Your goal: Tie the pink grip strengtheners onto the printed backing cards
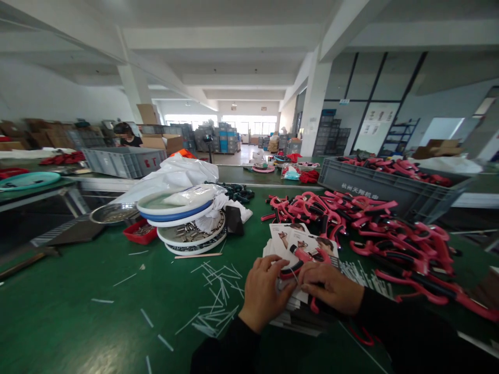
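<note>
As we lean over a green work table [74, 317], a red-and-black plastic handle [291, 270] is gripped against a stack of printed cards [288, 244].
Our left hand [265, 293] curls closed over one end of the handle and our right hand [327, 285] pinches it firmly from the other side, a thin white plastic stick [293, 275] showing between them. Loose white sticks [216, 296] lie scattered to our left. To our right spreads a heap of red handles [393, 244], just below a grey plastic crate [390, 189] piled with more. Ahead, stacked round discs [187, 231] sit under a white plastic bag [175, 176]. Beyond, a co-worker [128, 136] stands behind another grey crate [125, 161], near cardboard boxes [50, 136].
</note>
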Available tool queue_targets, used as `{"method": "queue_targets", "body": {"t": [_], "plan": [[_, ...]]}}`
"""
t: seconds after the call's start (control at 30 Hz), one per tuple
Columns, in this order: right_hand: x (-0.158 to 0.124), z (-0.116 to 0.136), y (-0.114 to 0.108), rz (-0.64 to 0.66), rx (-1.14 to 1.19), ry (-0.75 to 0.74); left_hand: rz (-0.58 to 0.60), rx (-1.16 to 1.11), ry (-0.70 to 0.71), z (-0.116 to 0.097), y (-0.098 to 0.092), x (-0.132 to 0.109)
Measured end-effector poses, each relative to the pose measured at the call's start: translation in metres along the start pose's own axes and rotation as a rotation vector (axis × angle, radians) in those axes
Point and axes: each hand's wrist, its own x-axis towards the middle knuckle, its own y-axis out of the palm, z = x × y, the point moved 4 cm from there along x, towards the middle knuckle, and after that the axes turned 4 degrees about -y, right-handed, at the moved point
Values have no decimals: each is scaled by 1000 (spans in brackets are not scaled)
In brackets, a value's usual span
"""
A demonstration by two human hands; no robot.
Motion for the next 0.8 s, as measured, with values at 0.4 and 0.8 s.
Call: {"method": "queue_targets", "body": {"t": [0.4, 0.8], "plan": [[-4, -10, -5, -98, 26, -27, 147, 94, 57, -14, 10, 18], [1, -11, -2, 30, 11, -88, 182, -88, 157, -3, 8, 18]]}}
